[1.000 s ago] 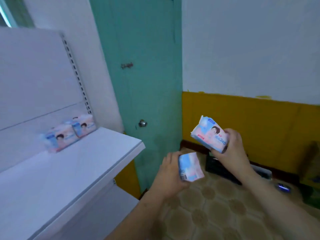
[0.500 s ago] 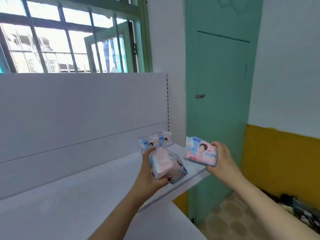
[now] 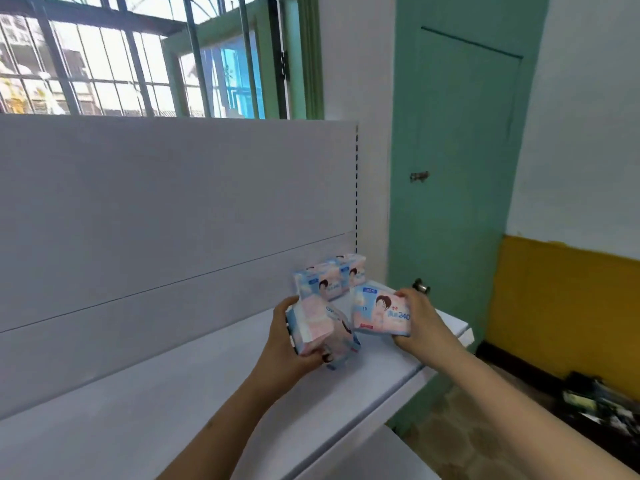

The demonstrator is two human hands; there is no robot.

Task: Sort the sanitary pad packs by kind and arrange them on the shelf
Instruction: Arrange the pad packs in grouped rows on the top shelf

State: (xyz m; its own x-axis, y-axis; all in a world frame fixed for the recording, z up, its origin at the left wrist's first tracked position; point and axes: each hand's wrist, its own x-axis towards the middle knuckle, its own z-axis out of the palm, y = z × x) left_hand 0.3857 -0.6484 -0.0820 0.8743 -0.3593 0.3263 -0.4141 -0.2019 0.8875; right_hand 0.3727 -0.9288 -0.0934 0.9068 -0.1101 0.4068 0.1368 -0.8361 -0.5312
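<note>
Two pink-and-blue pad packs (image 3: 329, 277) stand side by side against the back panel at the right end of the white shelf (image 3: 173, 393). My left hand (image 3: 289, 337) grips a tilted pack (image 3: 322, 332) of the same colours just above the shelf. My right hand (image 3: 420, 320) holds another pack (image 3: 379, 313) upright by its right end, its printed front facing me. Both held packs hover in front of the standing pair.
A white back panel (image 3: 173, 202) rises behind the shelf, with a barred window (image 3: 138, 53) above. A teal door (image 3: 457, 168) stands right of the shelf's end. Dark clutter (image 3: 595, 403) lies on the patterned floor at the lower right.
The view swung from the floor and door to the shelf. Both hands carried their packs up and over the shelf's right end, closer to the two standing packs.
</note>
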